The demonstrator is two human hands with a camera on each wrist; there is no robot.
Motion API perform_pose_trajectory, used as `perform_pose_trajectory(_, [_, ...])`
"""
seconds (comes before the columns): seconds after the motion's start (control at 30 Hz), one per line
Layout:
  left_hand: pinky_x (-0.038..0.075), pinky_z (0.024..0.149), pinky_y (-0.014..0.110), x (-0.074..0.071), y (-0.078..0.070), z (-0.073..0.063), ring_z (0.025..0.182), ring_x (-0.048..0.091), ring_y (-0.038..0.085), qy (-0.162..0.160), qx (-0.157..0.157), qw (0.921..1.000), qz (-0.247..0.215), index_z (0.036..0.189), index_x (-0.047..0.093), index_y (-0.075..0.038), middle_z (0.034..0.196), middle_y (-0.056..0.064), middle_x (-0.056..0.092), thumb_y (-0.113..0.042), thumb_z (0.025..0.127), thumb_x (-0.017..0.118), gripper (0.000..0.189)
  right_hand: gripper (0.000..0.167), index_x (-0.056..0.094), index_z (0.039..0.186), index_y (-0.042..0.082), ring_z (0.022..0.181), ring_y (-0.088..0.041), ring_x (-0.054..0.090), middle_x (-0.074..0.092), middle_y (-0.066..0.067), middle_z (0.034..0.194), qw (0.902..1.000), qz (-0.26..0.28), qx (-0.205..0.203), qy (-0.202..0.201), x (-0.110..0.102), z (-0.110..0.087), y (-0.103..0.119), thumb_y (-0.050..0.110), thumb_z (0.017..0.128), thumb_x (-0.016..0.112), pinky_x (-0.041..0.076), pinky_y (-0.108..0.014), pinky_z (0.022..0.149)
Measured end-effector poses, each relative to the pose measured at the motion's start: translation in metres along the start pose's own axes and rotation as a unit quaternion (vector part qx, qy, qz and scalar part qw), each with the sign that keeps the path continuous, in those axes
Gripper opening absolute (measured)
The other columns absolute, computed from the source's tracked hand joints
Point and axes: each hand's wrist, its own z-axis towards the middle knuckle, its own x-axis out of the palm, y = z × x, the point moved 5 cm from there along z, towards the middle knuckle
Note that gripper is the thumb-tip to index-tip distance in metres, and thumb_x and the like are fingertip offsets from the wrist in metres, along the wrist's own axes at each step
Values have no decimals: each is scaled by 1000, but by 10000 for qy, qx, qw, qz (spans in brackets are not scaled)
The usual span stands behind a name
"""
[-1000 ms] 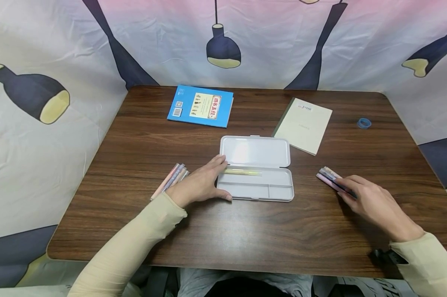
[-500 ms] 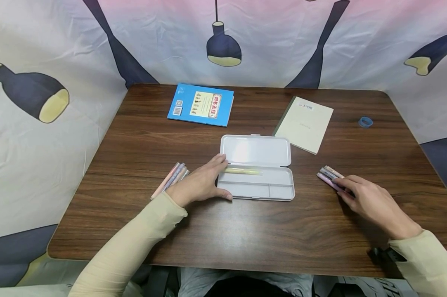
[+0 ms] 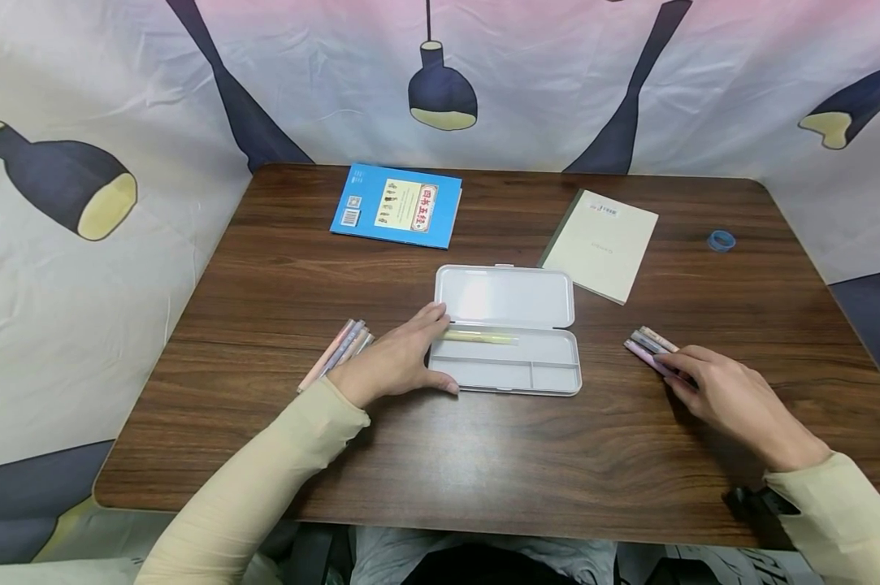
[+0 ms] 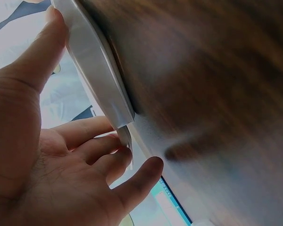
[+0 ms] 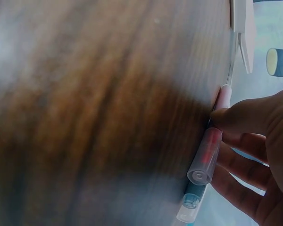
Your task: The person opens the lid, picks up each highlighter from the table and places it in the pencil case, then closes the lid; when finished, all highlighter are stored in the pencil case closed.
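Note:
An opened white pencil case (image 3: 483, 376) lies mid-table in the head view, lid folded back, with a yellowish pen (image 3: 479, 337) in its rear compartment. My left hand (image 3: 399, 356) holds the case's left end, thumb along the front edge and fingers toward the back. In the left wrist view, thumb and fingers span the case (image 4: 96, 61). At the right, my right hand (image 3: 732, 398) grips several pens (image 3: 648, 345) lying side by side on the table: lilac, grey and pale. The right wrist view shows its thumb against a pink pen (image 5: 208, 150), with clear pen ends below.
Left of the case, partly behind my left hand, lie several pens (image 3: 335, 353). At the back are a blue book (image 3: 403, 231), a cream notebook (image 3: 600, 252) touching or close to the lid, and a blue tape roll (image 3: 721, 240). A patterned cloth (image 3: 322, 97) hangs behind the table.
The dark pen under my right fingers has settled lower among the others. My left hand and the case stay in place; the head view has shifted very slightly.

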Motion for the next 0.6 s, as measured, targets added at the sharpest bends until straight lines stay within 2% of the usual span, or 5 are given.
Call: perform_pose_trajectory(0.6, [21,121,42,0,0,0,154,10,24,15,-19,10000,-4,155,31,-1,166,12,16,-54,77,81,107,37,74,111,8,72,-22,65,70,-6,96,9999,-85,-29,-65,-2,1,0,2,75,83,47,-43,51])
